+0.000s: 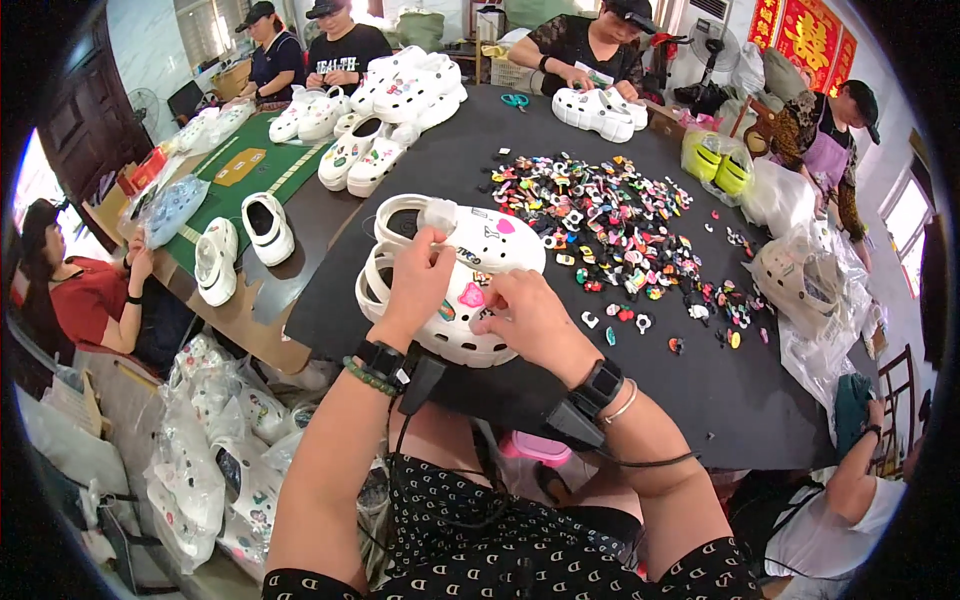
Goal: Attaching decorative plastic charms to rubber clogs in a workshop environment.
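White clogs point(492, 262) under both hands point(415, 285)

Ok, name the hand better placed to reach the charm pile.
Probably the right hand: it is nearer the charm pile than the left hand, though both are at the nearest white clogs.

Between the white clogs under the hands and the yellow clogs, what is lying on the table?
In the head view, a heap of small colourful charms lies between the white clogs and the yellow clogs.

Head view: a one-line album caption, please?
Left hand and right hand at white, charm-decorated clogs, beside a heap of colorful charms on a dark table.
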A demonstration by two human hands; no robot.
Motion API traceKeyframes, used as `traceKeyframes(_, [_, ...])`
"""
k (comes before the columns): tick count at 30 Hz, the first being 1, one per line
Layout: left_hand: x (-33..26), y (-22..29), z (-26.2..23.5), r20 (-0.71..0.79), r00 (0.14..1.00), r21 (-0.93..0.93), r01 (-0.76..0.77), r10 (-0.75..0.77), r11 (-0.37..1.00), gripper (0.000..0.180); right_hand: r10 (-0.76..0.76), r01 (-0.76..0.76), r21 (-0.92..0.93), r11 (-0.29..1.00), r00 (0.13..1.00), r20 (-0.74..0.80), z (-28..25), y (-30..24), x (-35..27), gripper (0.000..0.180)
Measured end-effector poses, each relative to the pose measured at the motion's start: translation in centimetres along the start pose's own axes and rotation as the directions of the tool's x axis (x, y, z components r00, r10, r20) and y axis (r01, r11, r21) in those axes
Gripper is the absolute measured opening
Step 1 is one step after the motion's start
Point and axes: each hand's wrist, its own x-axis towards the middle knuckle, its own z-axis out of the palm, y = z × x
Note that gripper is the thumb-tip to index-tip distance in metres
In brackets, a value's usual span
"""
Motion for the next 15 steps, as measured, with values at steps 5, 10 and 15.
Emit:
traceKeyframes(5, [-0.1, -0.3, -0.1, -0.025, 1.000, 0.009, -0.015, 0.015, 1.000, 0.017, -0.035, 0.039, 0.058, 0.998, 0.997, -0.072, 0.6, 0.0, -0.7, 0.019])
traceKeyframes(10, [0.0, 0.1, -0.1, 0.015, 0.999, 0.014, 0.031, -0.031, 0.999, 0.017, 0.178, -0.099, 0.306, 0.947, 0.954, -0.239, 0.2, 2.9, -1.1, 0.010])
traceKeyframes(15, [0.1, -0.2, -0.2, -0.011, 1.000, 0.004, 0.009, -0.009, 1.000, 0.017, 0.347, -0.253, 0.358, 0.899, 0.910, -0.228, -4.0, 8.5, -1.6, 0.014])
